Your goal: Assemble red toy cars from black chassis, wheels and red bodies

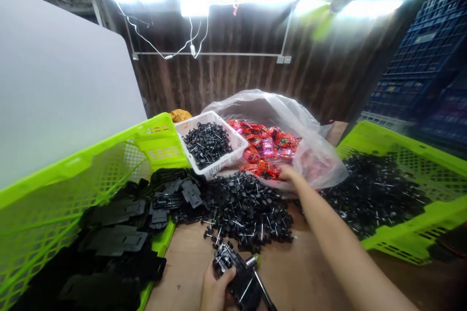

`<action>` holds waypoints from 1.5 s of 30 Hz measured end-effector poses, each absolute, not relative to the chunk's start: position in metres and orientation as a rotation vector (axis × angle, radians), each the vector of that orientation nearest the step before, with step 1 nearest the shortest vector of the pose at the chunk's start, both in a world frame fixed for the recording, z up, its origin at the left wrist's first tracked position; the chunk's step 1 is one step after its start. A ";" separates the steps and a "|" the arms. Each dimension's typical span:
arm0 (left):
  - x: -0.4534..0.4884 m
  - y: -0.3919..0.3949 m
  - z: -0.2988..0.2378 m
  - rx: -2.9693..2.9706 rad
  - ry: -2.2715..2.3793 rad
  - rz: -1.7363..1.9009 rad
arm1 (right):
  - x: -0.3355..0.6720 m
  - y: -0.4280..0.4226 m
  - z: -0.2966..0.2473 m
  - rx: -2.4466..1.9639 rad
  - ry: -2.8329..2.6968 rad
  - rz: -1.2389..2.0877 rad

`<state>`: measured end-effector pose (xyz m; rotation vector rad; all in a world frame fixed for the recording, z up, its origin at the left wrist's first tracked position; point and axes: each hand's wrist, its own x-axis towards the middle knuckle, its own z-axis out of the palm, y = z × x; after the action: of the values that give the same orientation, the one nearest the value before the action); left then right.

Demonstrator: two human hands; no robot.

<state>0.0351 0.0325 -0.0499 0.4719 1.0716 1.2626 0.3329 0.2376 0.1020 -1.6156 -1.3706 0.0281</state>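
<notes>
My left hand is closed around a black toy car chassis, thumb on top, low over the table. Beside it lies a hammer with a silver head; part of it is hidden behind dark plastic. My right hand reaches forward to the front of a clear plastic bag, against the red toy car bodies inside. Its fingers are mostly hidden there, so their grip is unclear. Between my hands spreads a heap of black wheels on metal axles.
A white basket of wheel-and-axle parts stands behind the heap. On the left, a green crate holds stacked black chassis plates. Another green crate of dark parts is at right. Blue crates rise behind it.
</notes>
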 end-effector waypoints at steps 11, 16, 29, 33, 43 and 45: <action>0.027 0.022 -0.002 0.516 1.050 1.170 | 0.331 0.083 0.071 -1.602 -1.396 -0.207; 0.031 0.019 0.008 0.600 1.007 1.129 | 0.316 -0.069 0.002 -1.532 -1.863 0.001; 0.066 -0.011 0.009 0.701 0.866 0.959 | 0.262 -0.076 -0.006 -2.283 -1.423 -0.016; 0.072 -0.023 0.005 0.777 0.800 0.935 | 0.228 -0.086 0.015 -2.061 -1.150 0.249; 0.082 -0.036 0.002 0.920 0.698 0.946 | 0.189 -0.089 0.019 -1.943 -1.363 0.316; 0.080 -0.036 0.002 0.924 0.678 0.927 | 0.189 -0.088 0.015 -1.936 -1.357 0.275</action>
<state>0.0795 -0.0357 0.0023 0.9243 0.6779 0.9269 0.1887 -0.0885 0.0152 -1.9364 -1.3568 0.2753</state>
